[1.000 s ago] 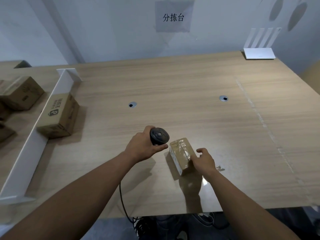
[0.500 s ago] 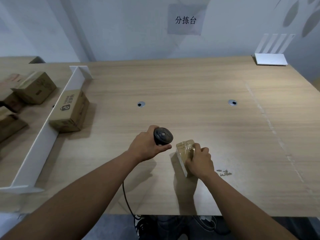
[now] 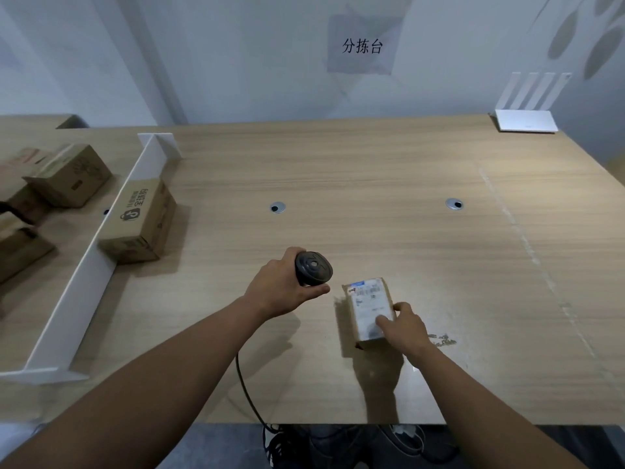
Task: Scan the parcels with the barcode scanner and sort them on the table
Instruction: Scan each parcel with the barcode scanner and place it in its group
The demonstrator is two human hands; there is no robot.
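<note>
Left hand (image 3: 280,287) is gripping the black corded barcode scanner (image 3: 313,267), right hand (image 3: 404,324) is steadying a small label-up brown cardboard parcel (image 3: 368,309) near the wooden table's (image 3: 372,170) front edge; looking light, stiff, best pinched by its long sides

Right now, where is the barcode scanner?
In the left hand, the barcode scanner sits near the table's front centre, just left of the small parcel.
</note>
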